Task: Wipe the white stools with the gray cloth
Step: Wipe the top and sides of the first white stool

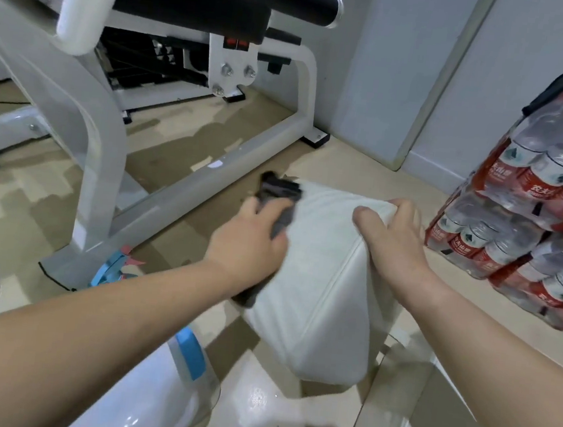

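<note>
The left hand [250, 234] is bunched round the gray cloth [280, 188], fingers curled into it and pressing it flat against the left face of the white stool [321, 286]. The cloth is blurred, one dark end sticking out past the fingertips at the stool's far left corner and another bit hanging below the wrist. The right hand [391, 237] has the stool by its upper right edge, thumb on the near side and fingers hooked over the far side, dimpling the soft white cover. The stool is a padded block with a seam running down it, and it sits on the pale glossy floor [364, 162] right in front of the person. Just to its left runs the white frame of a gym machine [173, 182] with black padding up top. By the frame's near foot lies a small blue and pink thing [110, 265], too blurred to name. Well to the right, stacked shrink-wrapped packs of water bottles [530, 220] with red labels stand near the grey wall [390, 69]. Closest to the person, a rounded white object [152, 393] with a strip of blue tape [189, 356] sits under the left forearm.
</note>
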The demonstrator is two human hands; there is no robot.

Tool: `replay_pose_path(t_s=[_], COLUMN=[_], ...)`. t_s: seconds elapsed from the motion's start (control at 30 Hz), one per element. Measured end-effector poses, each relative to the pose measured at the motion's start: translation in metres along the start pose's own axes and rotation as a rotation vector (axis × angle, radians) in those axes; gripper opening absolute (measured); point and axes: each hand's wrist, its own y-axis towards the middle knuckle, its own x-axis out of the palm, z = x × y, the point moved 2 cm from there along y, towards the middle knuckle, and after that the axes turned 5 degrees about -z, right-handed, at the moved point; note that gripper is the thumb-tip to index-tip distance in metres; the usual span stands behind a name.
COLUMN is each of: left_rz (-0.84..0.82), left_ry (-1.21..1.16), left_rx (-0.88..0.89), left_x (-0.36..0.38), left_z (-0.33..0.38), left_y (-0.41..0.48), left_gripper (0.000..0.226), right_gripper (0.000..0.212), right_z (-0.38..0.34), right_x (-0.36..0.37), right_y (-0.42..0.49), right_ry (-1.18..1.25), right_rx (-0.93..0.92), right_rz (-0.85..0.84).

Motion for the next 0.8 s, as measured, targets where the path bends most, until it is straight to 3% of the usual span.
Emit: replay_pose_path(t_s=[0.1, 0.17, 0.27, 0.37, 0.43, 0.53, 0.6, 0.67, 0.73, 0.8], left_rz=[-0.062, -0.012, 0.105, 0.203, 0.224, 0.124, 0.068, 0.061, 0.013, 0.047], left_ry=[-0.139, -0.246, -0.254, -0.072, 0.048, 0.033, 0.061, 0.083, 0.017, -0.26], left_rx=[-0.307, -0.278, 0.06, 0.472, 0.572, 0.228, -0.017, -0.117, -0.262, -0.512], left_x=[0.003, 0.004, -0.007, -0.028, -0.031, -0.035, -0.037, -0.038, -0.038, -0.04], left_z=[-0.038, -0.029, 0.019, 0.049, 0.041, 0.01, -0.008, -0.012, -0.016, -0.018], left_y=[-0.007, -0.02, -0.028, -0.01, 0.006, 0.028, 0.035, 0.036, 0.045, 0.057], left_gripper=[0.038, 0.026, 0.026, 0.04, 0.044, 0.042, 0.029, 0.035, 0.051, 0.042], right_gripper=[0.046, 0.044, 0.044, 0.039, 0.038, 0.04, 0.039, 0.039, 0.038, 0.033], right_z=[0.001, 0.0, -0.007, -0.012, -0.013, -0.012, -0.014, -0.018, -0.023, -0.026], right_x=[0.001, 0.003, 0.014, 0.02, 0.021, 0.02, 0.022, 0.025, 0.03, 0.033], right_y=[0.0, 0.002, -0.001, -0.006, -0.007, -0.008, -0.009, -0.008, -0.008, -0.009], right_ry=[0.009, 0.001, -0.01, -0.021, -0.035, -0.045, -0.05, -0.07, -0.093, -0.122], right_rx=[-0.021, -0.047, -0.094, -0.159, -0.181, -0.166, -0.165, -0.17, -0.181, -0.2], right_rz=[-0.013, -0.024, -0.043, -0.054, -0.067, -0.059, -0.067, -0.068, -0.064, -0.051])
